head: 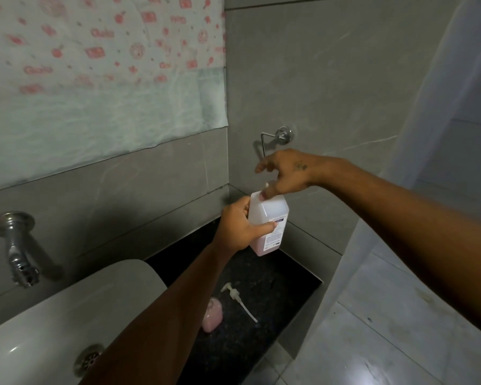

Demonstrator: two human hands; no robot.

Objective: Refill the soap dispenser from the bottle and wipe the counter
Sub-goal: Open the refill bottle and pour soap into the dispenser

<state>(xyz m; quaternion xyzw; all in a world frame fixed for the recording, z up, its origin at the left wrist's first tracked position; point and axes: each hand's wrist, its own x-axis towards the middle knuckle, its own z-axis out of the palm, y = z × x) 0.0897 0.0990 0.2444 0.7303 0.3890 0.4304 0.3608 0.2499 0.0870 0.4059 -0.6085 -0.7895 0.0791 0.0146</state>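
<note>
A white translucent refill bottle (270,218) with pink soap in its lower part and a printed label is held upright over the far end of the black counter (261,301). My left hand (239,226) is wrapped around its side. My right hand (283,173) sits on top of it, with thumb and fingertips pinching the cap, which is mostly hidden. On the counter nearer to me, a small pink soap dispenser (212,314) stands partly behind my left forearm. Its white pump head with long tube (238,300) lies loose beside it.
A white basin (53,315) with a metal drain (88,359) fills the lower left, under a steel wall tap (14,245). A metal holder (278,137) is fixed to the grey tiled wall. A patterned sheet (95,65) hangs above. Tiled floor lies on the right.
</note>
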